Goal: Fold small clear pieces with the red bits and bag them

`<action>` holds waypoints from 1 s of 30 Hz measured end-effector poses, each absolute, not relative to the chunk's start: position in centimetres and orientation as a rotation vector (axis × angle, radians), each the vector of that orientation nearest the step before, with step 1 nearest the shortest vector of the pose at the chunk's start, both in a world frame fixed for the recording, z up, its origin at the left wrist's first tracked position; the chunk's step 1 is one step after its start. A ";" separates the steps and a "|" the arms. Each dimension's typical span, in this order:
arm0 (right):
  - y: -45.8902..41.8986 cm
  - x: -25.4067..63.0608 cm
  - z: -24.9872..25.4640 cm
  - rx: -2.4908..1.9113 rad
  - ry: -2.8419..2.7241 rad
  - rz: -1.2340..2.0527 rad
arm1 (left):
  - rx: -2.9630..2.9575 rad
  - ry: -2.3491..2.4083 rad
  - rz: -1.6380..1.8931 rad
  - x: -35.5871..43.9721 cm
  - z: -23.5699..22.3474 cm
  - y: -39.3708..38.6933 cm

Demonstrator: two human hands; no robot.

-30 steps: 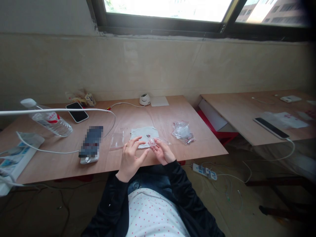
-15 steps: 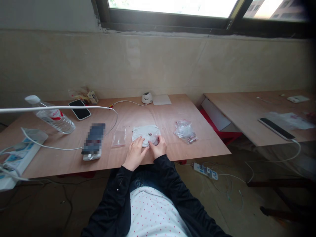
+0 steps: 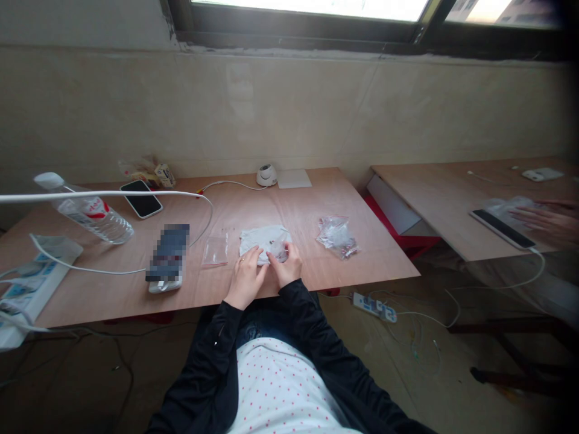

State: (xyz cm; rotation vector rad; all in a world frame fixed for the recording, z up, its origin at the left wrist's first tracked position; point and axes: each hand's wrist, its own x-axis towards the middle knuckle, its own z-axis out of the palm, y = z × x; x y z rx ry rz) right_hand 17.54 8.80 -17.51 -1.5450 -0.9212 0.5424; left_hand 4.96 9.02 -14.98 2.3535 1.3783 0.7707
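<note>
The right hand (image 3: 284, 266) has its fingers curled down onto a small clear plastic bag (image 3: 279, 249), which seems pinched against a folded white cloth (image 3: 254, 239), though the fingers hide part of it. The left hand (image 3: 246, 278), with a ring on one finger, lies open, its fingertips on the cloth's lower edge, just beside the right hand and apart from the bag. The work in hand appears to be fingertip handling of this bag, with a small dark item on the cloth beside it, too small to identify. The cloth lies near the front edge of the wooden surface (image 3: 316, 199). To its left is a flat, empty-looking zip bag (image 3: 215, 250); to its right, a crumpled clear bag of small parts (image 3: 337, 237). Further left are a pixelated device (image 3: 168, 253), a black phone (image 3: 141, 198) and a water bottle (image 3: 93, 218). A white dome camera (image 3: 266, 175) stands by the wall. On the next desk at right, a co-worker's hand (image 3: 549, 220) reaches over a clear bag (image 3: 509, 208).
</note>
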 end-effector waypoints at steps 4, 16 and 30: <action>8.8 17.2 -16.3 -1.498 -0.935 0.498 | 2.296 1.366 0.863 5.2 -14.4 9.0; 6.7 17.1 -11.9 -1.407 -0.962 0.799 | 1.711 1.110 1.104 5.2 -11.3 7.5; 5.8 19.5 -9.6 -1.092 -0.775 1.059 | 1.289 0.953 0.888 4.9 -9.4 5.5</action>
